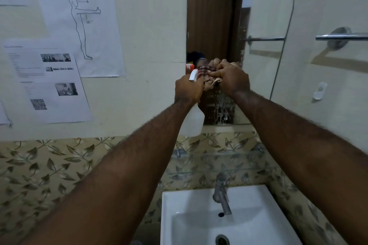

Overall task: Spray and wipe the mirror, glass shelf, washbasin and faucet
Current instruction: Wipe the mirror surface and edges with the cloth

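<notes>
mirror point(258, 26) wet, cream wall; left hand point(188, 90) fingers grip spray bottle point(194, 121), right hand point(233, 78) cloth point(207, 71).

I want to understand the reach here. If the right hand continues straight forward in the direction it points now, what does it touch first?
Most likely the cloth bunched under the right hand, then the mirror directly behind it. Whether the cloth already touches the glass is hard to judge from this view.
</notes>
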